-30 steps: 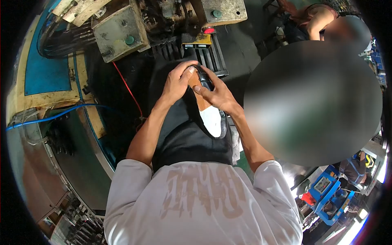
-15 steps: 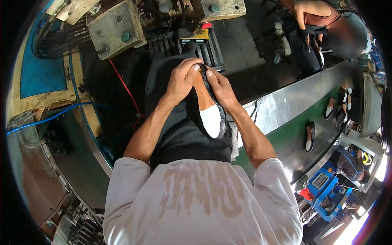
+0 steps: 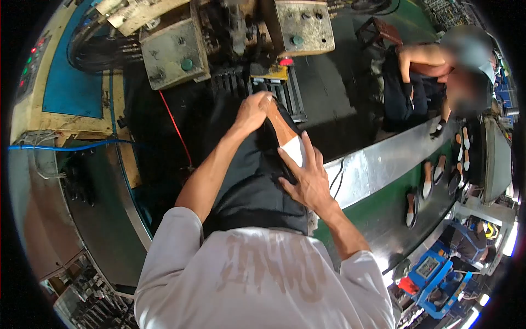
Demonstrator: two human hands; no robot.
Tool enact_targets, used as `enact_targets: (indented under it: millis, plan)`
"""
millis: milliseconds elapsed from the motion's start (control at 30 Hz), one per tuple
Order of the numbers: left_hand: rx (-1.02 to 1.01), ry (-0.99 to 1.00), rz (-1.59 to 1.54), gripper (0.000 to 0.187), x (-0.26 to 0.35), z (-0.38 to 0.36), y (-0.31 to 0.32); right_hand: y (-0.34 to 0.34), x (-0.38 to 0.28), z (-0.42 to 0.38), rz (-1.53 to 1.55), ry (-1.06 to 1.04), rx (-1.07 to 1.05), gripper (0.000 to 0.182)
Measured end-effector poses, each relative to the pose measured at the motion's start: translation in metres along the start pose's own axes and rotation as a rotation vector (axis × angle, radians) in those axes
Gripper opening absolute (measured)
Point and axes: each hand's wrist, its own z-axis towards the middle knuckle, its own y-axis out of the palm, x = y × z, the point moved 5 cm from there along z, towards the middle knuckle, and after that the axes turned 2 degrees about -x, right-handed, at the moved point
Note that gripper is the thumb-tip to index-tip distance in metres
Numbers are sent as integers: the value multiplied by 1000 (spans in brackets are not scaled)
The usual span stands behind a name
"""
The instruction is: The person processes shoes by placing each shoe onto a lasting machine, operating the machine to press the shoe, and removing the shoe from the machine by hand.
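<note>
A shoe-shaped piece with a brown and white sole and a dark edge lies above my dark-trousered lap. My left hand is closed on its narrow far end, thumb and fingers pinched together there. Over the wider, white near end lies my right hand, its fingers spread and its thumb apart, covering part of the white area. The dark side of the piece is partly hidden by my hands and merges with the trousers.
Ahead stand a machine with two control boxes and a red button. Along the right runs a metal-edged green conveyor bearing several shoes. A co-worker sits at the upper right, reaching toward it. A blue hose crosses the left.
My right hand has moved from the narrow end down to the white end and its fingers have spread. The co-worker's arm now reaches to the conveyor, where more shoes show.
</note>
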Motion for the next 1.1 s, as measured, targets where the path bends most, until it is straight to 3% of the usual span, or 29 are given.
enact_targets:
  millis: [167, 233, 267, 300, 333, 467, 533, 600, 633, 733, 800, 933, 967, 1033, 1067, 1100]
  plan:
    - [-132, 111, 98, 43, 9, 6, -18, -4, 9, -2, 152, 1, 117, 68]
    - [-97, 195, -106, 46, 19, 11, -39, -8, 12, -2, 240, 38, 180, 62]
    - [-94, 0, -152, 45, 18, 22, -64, -12, 14, -2, 234, 21, 187, 62]
    - [149, 158, -124, 41, 0, 41, -91, -17, 18, -2, 255, 70, 198, 61]
    - [259, 192, -269, 38, -9, 60, -121, -22, 23, -1, 279, 123, 208, 59]
    - [582, 132, -281, 62, 37, 123, -219, -53, 40, 16, 245, 175, 275, 59]
    - [352, -87, -663, 63, 91, 145, -220, -76, 44, 32, 199, 167, 310, 61]
    - [-36, -164, -1139, 55, 107, 183, -199, -96, 46, 55, 136, 138, 357, 62]
    - [-120, -149, -1157, 41, 111, 199, -195, -106, 43, 68, 126, 132, 372, 63]
    - [-25, -212, -1094, 35, 122, 211, -191, -137, 34, 117, 61, 22, 467, 65]
    - [-126, -96, -1062, 27, 120, 200, -206, -158, 22, 156, 26, -47, 489, 66]
    - [-141, 93, -1082, 52, 112, 114, -219, -177, 2, 243, 7, -150, 524, 67]
    - [-121, 6, -1030, 64, 98, 88, -222, -177, 0, 265, -7, -172, 542, 67]
    - [-333, 136, -1234, 72, 94, 31, -215, -170, -3, 305, -17, -193, 572, 67]
    - [-325, 52, -1275, 96, 72, 7, -205, -164, -3, 323, 28, -218, 594, 66]
    - [-285, 58, -1293, 103, 53, -13, -198, -156, -2, 339, 40, -193, 573, 65]
